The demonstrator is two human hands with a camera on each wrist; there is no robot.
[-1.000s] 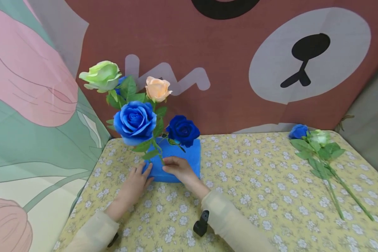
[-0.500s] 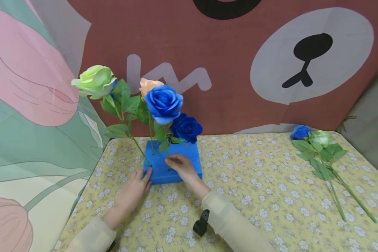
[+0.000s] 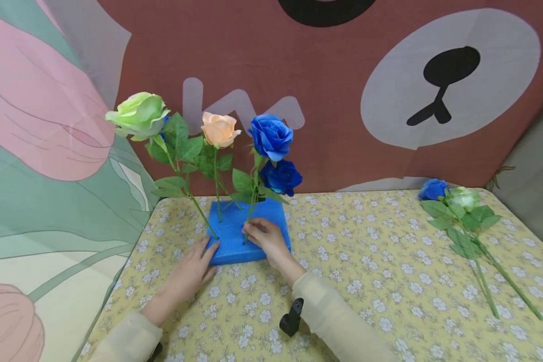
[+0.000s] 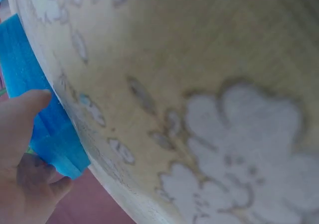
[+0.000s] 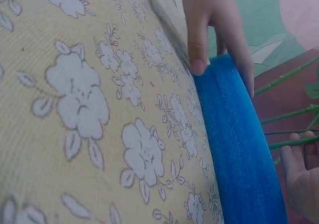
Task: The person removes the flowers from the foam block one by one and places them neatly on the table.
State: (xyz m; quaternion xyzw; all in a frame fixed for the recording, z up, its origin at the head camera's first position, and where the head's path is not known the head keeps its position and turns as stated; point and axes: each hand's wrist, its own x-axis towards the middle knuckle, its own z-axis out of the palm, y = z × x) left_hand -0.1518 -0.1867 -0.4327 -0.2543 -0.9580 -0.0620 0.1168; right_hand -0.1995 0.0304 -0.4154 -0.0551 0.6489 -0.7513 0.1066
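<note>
A blue rose (image 3: 271,137) stands nearly upright, its stem meeting the top of a blue foam block (image 3: 231,253). My right hand (image 3: 271,245) pinches that stem low down, just above the foam. My left hand (image 3: 183,274) rests at the block's front left corner, fingers extended, with the thumb against the front face in the right wrist view. Also rising from the block are a pale green rose (image 3: 140,115) leaning left, a peach rose (image 3: 219,130) and a dark blue rose (image 3: 281,177). Another blue bloom is mostly hidden behind the green one.
On the right of the flowered tablecloth (image 3: 353,261) lie a blue rose (image 3: 433,189) and a pale green rose (image 3: 463,198), their stems crossing toward the front. A printed bear cloth (image 3: 326,90) hangs directly behind the table.
The blue rose has swung right and become more upright, its bloom now above the dark blue one and off the peach one. My right hand stays on its stem; my left has barely moved.
</note>
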